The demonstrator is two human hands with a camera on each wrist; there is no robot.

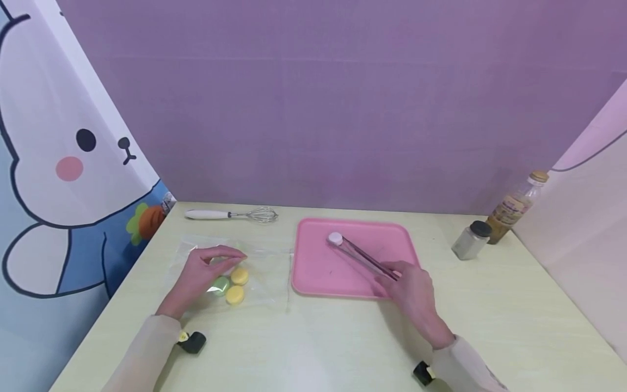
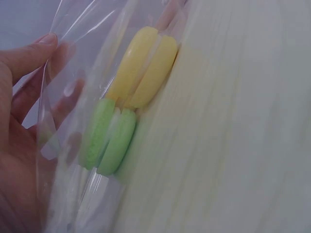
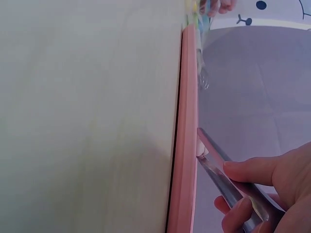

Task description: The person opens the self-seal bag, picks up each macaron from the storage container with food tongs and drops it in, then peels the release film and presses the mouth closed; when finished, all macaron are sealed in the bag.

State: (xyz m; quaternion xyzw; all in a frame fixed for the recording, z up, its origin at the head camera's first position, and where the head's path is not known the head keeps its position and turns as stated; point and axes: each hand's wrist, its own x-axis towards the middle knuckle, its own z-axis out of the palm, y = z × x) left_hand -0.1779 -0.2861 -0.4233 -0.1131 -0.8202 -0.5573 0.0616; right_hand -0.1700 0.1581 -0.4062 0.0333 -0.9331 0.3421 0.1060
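Observation:
My left hand (image 1: pixel 196 276) pinches the edge of a clear plastic bag (image 1: pixel 269 277) between thumb and fingers. Inside the bag lie two yellow macarons (image 1: pixel 235 295) and a green macaron (image 1: pixel 220 286), partly behind the hand. In the left wrist view, the bag's film lifts near the thumb, beside the green macaron (image 2: pixel 109 138). My right hand (image 1: pixel 416 294) grips metal tongs (image 1: pixel 364 258) over the pink tray (image 1: pixel 308 272). Between the tongs' tips is a pale, whitish macaron (image 1: pixel 335 238), at the tray's surface in the right wrist view; whether it touches, I cannot tell.
A whisk (image 1: pixel 210 214) with a white handle lies behind the bag. To the right of the tray stand a small jar with a black lid (image 1: pixel 471 240) and a corked bottle (image 1: pixel 514 209). A purple backdrop (image 1: pixel 313 136) rises behind the table's far edge.

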